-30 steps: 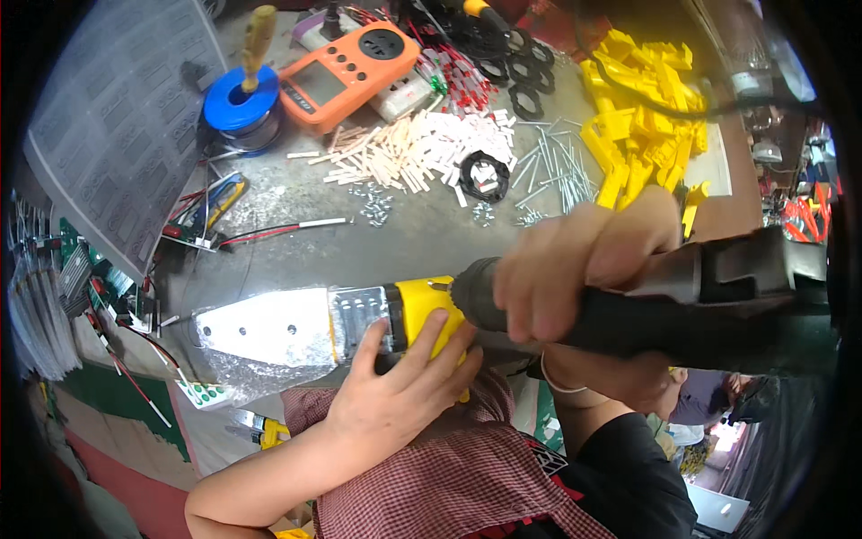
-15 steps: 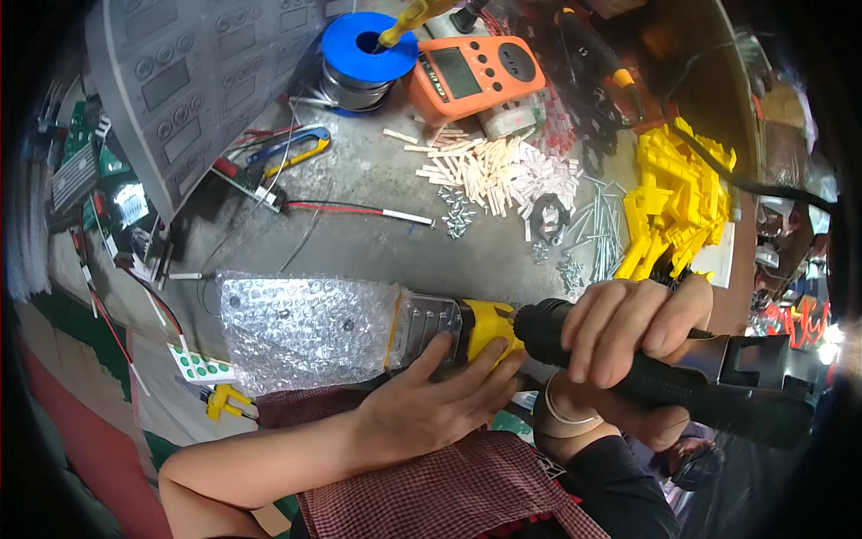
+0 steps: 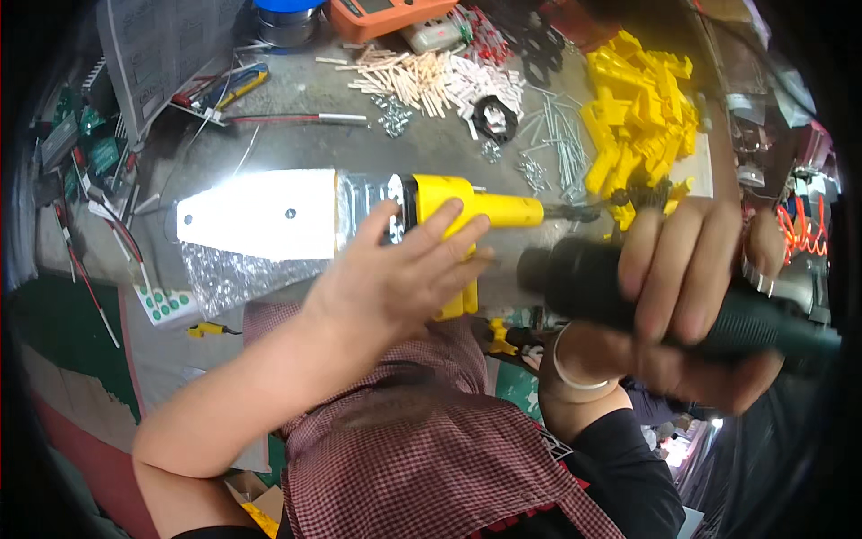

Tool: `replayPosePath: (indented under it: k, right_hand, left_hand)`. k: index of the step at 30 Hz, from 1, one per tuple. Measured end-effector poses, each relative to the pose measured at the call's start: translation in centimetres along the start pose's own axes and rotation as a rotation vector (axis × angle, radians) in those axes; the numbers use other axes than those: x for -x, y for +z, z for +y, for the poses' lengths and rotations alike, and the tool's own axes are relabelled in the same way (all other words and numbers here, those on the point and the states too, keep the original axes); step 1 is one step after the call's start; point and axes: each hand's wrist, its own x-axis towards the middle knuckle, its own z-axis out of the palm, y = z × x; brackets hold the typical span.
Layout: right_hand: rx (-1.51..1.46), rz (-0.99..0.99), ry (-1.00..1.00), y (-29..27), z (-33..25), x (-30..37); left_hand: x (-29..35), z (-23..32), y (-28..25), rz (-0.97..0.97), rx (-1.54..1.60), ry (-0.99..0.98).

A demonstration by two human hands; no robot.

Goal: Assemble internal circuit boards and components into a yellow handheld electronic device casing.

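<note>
Lying flat on the grey workbench (image 3: 359, 144) is a yellow-bodied tool (image 3: 449, 216) with a bright metal plate, just below the white sticks (image 3: 422, 76). The left hand (image 3: 395, 278) is pressing it with 4 fingers spread; the right hand (image 3: 691, 296) is gripping a dark green driver (image 3: 628, 287).

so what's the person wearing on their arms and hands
Both hands are bare, no gloves. The left hand has a bare forearm with no sleeve in view. The right hand has a thin pale bangle at the wrist and a black sleeve further up.
</note>
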Motion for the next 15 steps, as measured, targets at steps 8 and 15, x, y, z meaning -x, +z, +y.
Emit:
replayPosePath:
  k: [8, 15]
  right_hand:
    - [0.088, 0.025, 0.244, 3.4, 0.7, 4.9]
    - [0.090, -0.032, 0.145, 3.0, 0.7, 3.6]
  left_hand:
    - [0.6, -1.2, 1.2, 0.178, -0.007, 0.078]
    - [-0.2, -0.8, 0.7, 0.224, 0.086, 0.065]
